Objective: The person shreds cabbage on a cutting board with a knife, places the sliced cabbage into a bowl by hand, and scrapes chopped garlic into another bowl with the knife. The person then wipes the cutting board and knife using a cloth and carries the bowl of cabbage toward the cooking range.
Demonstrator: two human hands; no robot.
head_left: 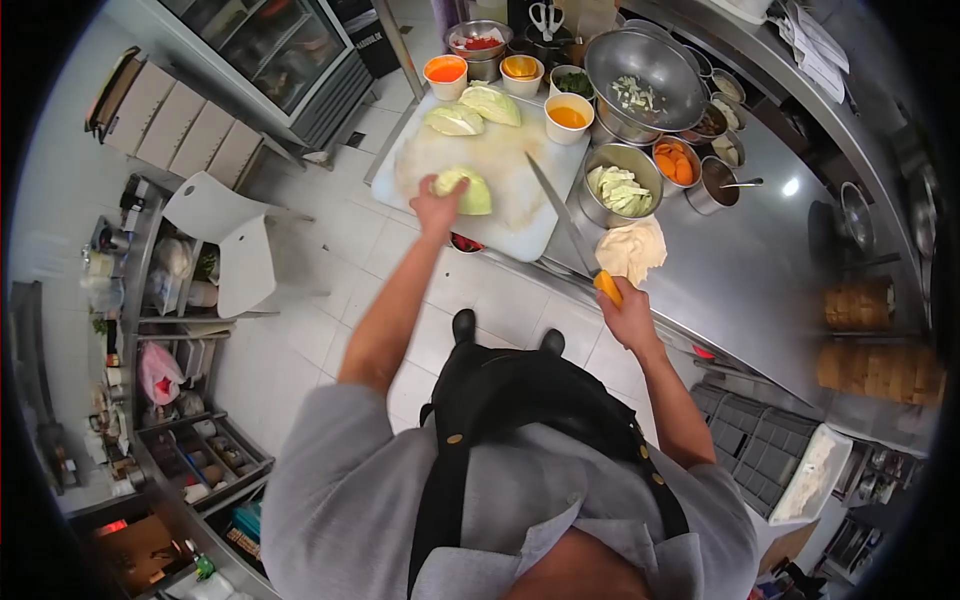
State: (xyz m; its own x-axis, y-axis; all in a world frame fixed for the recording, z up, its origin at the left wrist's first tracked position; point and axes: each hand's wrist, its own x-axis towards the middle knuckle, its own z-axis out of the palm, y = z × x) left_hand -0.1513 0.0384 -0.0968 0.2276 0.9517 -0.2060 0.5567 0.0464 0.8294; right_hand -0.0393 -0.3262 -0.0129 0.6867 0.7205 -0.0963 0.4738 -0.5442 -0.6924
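Observation:
On the white cutting board [520,242], my left hand [437,208] grips a pale green cabbage wedge [474,196] at its left side. My right hand [630,318] is closed around the yellow handle of a kitchen knife [563,213], whose long blade points up and left over the board's right part. Two more cabbage pieces [490,104] lie at the back of the board. Beside the blade stands a metal pot [590,205] with cut cabbage [620,190] in it. A crumpled cream-coloured cloth [632,250] is just above my right hand.
Tubs with orange contents [446,78] and yellow liquid [569,117] line the board's back edge. A large metal bowl [645,75] stands behind the pot. To the right are a container of carrot pieces [676,162] and a pot with a spoon [713,188]. A white chair [245,260] stands left.

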